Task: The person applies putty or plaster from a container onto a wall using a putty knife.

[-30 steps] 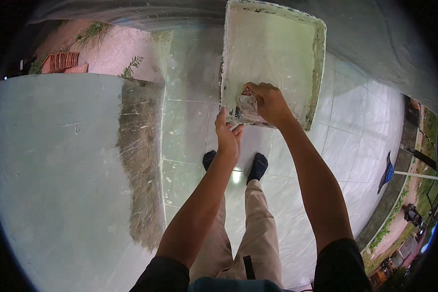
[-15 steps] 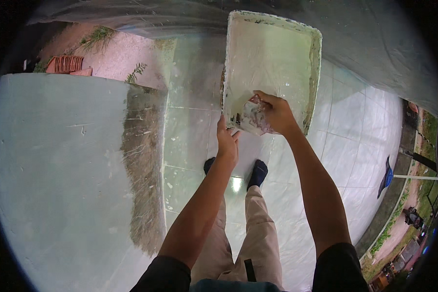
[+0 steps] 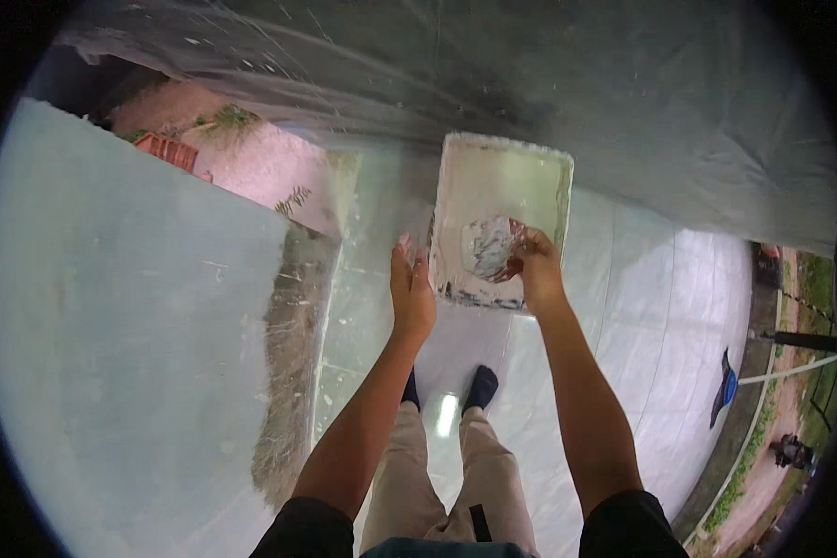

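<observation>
A shallow rectangular tray (image 3: 564, 181) is in front of me, its rim crusted with whitish coating and its inside pale. My right hand (image 3: 538, 265) is closed on a flat, paint-smeared piece (image 3: 489, 247), whitish grey with dark streaks. I cannot make out its exact kind. It is over the near half of the tray, with my fingers along its right side. My left hand (image 3: 413, 293) is beside the tray's left wall, fingers stretched upward and apart, holding nothing. Whether its fingertips touch the wall, I cannot tell.
On the left stands a pale green wall (image 3: 130, 307) with a rough bare strip (image 3: 293, 372) along its edge. Grey sheeting (image 3: 623, 102) spans the far side. Below are glossy tiles (image 3: 642, 307) and my dark-socked feet (image 3: 480, 387). A stack of orange bricks (image 3: 167, 151) lies far left.
My left hand has let go of the tray's near left corner and opened. The tray appears lower in view and smaller. The smeared piece has moved up from the tray's near edge, and the view has tilted.
</observation>
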Tool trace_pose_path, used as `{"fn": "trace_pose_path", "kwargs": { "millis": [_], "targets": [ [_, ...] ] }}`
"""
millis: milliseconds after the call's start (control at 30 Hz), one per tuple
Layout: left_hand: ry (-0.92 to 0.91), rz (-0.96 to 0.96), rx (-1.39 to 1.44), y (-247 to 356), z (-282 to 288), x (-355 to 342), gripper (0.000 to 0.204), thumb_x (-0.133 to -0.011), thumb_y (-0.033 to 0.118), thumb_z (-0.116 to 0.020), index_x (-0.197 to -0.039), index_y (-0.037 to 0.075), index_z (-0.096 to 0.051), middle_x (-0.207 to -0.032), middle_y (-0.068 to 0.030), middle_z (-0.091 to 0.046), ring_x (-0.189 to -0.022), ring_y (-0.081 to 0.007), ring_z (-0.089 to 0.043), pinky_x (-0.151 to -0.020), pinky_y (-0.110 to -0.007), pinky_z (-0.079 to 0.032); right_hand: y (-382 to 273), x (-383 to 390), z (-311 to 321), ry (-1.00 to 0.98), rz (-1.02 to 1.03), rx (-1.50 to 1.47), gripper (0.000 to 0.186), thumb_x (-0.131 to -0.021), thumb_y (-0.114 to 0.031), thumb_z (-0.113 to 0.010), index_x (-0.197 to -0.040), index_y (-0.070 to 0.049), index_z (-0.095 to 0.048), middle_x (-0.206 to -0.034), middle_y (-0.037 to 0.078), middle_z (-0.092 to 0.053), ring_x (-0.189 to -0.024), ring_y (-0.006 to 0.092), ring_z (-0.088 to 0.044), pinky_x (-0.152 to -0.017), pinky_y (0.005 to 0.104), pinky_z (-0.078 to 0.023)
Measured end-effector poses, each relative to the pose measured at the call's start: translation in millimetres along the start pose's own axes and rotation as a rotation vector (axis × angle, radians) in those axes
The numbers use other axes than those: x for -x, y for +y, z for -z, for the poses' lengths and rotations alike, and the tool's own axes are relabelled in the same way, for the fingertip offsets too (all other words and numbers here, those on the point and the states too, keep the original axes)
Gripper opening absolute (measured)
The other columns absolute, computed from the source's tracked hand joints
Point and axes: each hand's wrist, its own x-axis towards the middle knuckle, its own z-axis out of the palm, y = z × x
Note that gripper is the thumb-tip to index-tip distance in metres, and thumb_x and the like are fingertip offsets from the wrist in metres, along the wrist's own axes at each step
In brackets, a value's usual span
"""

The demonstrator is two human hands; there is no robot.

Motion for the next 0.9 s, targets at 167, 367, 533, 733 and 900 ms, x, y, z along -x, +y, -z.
{"fn": "trace_pose_path", "kwargs": {
  "millis": [167, 367, 533, 733, 900],
  "targets": [
    [0.033, -0.324, -0.215, 88, 20, -5, 0.051, -0.101, 0.028, -0.039, -0.139, -0.005, -0.032, -0.141, -0.0243, -0.037, -0.132, -0.0339, -0.036, -0.111, -0.042, -0.025, -65, 25, -51, -0.131, -0.081, -0.289, 0.019, -0.093, 0.003, -0.046, -0.111, -0.002, -0.051, -0.101, 0.010, -0.060, -0.088, 0.0211, -0.060, -0.077, 0.0368, -0.051],
    [0.147, -0.598, -0.554, 192, 64, 4, 0.046, -0.099, 0.020, -0.040, -0.137, -0.005, -0.035, -0.137, -0.0268, -0.039, -0.128, -0.0411, -0.037, -0.109, -0.045, -0.026, -143, 47, -109, -0.340, -0.003, -0.310, 0.024, -0.095, 0.002, -0.042, -0.118, -0.001, -0.046, -0.111, 0.012, -0.060, -0.100, 0.0224, -0.061, -0.085, 0.0372, -0.051],
    [0.275, -0.845, -0.703, 275, 105, 15, 0.047, -0.094, 0.014, -0.045, -0.136, -0.004, -0.037, -0.136, -0.0267, -0.042, -0.127, -0.0420, -0.038, -0.108, -0.047, -0.028, -202, 72, -167, -0.508, 0.108, -0.372, 0.026, -0.096, 0.002, -0.041, -0.121, -0.001, -0.047, -0.115, 0.011, -0.060, -0.102, 0.0207, -0.061, -0.085, 0.0355, -0.051],
    [0.416, -1.160, -0.998, 401, 144, 63, 0.048, -0.090, 0.013, -0.048, -0.134, -0.004, -0.039, -0.136, -0.0241, -0.043, -0.127, -0.0424, -0.039, -0.107, -0.049, -0.028, -287, 137, -221, -0.760, 0.285, -0.505, 0.027, -0.097, 0.001, -0.039, -0.123, 0.000, -0.045, -0.121, 0.014, -0.056, -0.109, 0.0225, -0.059, -0.091, 0.0378, -0.051],
    [0.633, -1.245, -1.234, 332, 72, 120, 0.051, -0.089, 0.016, -0.051, -0.134, -0.005, -0.039, -0.138, -0.0221, -0.042, -0.131, -0.0417, -0.036, -0.108, -0.052, -0.027, -235, 116, -146, -1.001, 0.294, -0.682, 0.031, -0.093, 0.007, -0.035, -0.124, 0.002, -0.038, -0.125, 0.016, -0.049, -0.110, 0.0261, -0.057, -0.093, 0.0394, -0.051]
  ]
}}
